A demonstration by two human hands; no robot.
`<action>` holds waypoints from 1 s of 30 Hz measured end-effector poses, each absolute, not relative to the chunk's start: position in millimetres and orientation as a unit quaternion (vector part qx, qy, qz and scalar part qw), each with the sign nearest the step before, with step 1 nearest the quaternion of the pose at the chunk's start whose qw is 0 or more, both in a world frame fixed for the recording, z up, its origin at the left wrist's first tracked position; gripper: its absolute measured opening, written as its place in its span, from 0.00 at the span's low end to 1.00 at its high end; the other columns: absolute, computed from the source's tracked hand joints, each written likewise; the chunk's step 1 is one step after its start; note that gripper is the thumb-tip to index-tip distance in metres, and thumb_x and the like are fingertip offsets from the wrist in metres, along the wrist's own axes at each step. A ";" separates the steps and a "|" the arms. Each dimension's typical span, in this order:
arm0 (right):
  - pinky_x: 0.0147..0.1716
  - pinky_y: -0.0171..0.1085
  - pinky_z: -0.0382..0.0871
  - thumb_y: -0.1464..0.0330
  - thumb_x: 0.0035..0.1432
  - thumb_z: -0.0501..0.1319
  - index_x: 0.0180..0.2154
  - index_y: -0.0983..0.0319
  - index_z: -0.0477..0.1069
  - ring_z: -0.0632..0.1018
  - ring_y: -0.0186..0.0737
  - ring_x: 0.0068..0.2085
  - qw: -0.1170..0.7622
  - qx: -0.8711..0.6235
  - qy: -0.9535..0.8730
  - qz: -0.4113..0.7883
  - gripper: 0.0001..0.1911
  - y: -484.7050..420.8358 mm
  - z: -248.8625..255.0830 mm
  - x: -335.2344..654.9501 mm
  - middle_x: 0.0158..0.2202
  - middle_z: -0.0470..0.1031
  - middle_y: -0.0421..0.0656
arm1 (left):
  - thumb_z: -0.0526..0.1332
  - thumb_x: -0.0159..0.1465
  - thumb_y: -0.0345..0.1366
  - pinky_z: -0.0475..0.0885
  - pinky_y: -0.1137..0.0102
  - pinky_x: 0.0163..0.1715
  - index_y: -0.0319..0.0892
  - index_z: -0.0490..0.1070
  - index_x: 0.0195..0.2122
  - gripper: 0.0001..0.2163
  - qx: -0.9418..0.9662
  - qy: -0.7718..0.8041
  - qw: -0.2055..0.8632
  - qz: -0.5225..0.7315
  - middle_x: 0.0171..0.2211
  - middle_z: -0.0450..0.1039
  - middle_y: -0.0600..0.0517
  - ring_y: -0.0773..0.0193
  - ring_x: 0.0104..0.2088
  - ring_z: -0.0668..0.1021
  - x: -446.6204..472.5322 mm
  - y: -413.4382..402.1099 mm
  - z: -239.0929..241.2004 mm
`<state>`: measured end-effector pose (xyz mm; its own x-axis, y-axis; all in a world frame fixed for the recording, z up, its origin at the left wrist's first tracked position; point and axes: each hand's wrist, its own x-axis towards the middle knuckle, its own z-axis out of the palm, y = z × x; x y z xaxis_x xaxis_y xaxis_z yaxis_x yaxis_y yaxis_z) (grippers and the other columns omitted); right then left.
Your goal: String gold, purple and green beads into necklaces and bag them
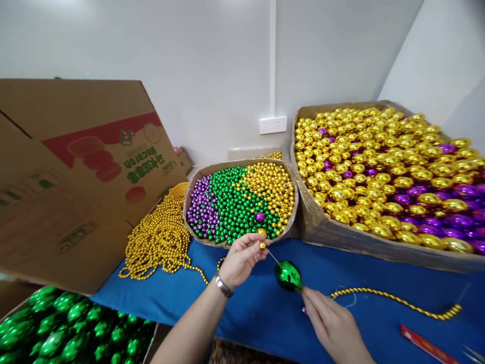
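My left hand (239, 260), with a metal band at its wrist, pinches a small gold bead (262, 245) in front of the bead box. From those fingertips a thin needle or wire (273, 257) slants down to a big shiny green bead (288, 275). My right hand (335, 323) grips the near end of that green bead, fingers together. A small purple bead (304, 310) peeks out beside the right fingers; what it is attached to is hidden. Just beyond the left fingertips sits another gold bead (261, 231); whether it is held I cannot tell.
An oval cardboard box (185, 207) holds purple, green and gold beads. Left of it lies a heap of gold bead strands (157, 242). At right stands a large carton (352, 235) of big gold and purple beads. A gold strand (401, 300) and red cutter (424, 344) lie on blue cloth (257, 303).
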<state>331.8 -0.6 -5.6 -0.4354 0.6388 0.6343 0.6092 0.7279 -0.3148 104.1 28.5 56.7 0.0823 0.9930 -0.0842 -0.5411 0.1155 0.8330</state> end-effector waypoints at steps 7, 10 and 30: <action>0.29 0.33 0.74 0.70 0.64 0.46 0.39 0.63 0.73 0.81 0.38 0.30 0.372 -0.366 -0.853 0.028 0.17 -3.2 -10.8 332.5 0.31 0.80 0.44 | 0.65 0.57 0.35 0.69 0.74 0.33 0.37 0.73 0.38 0.09 0.357 0.364 0.637 0.578 0.38 0.76 0.44 0.69 0.31 0.76 101.9 25.0 58.7; 0.29 0.33 0.74 0.70 0.64 0.46 0.40 0.63 0.72 0.80 0.38 0.30 0.360 -0.367 -0.856 0.045 0.16 -6.7 -20.8 330.5 0.32 0.80 0.45 | 0.66 0.56 0.35 0.68 0.74 0.35 0.37 0.72 0.37 0.09 0.404 0.407 0.594 0.564 0.38 0.77 0.45 0.68 0.33 0.76 99.0 21.8 57.6; 0.36 0.33 0.75 0.66 0.65 0.47 0.46 0.61 0.68 0.80 0.37 0.38 0.385 -0.368 -0.819 0.214 0.15 15.0 -11.5 303.5 0.40 0.77 0.47 | 0.63 0.57 0.43 0.70 0.70 0.32 0.39 0.78 0.34 0.12 0.600 0.468 0.462 0.455 0.31 0.78 0.46 0.61 0.31 0.77 118.9 30.6 83.4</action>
<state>303.5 15.0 -11.5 -0.4325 0.7678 0.4727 0.4380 0.6372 -0.6341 118.9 30.6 83.4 0.1470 0.9825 0.1143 0.1412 -0.1353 0.9807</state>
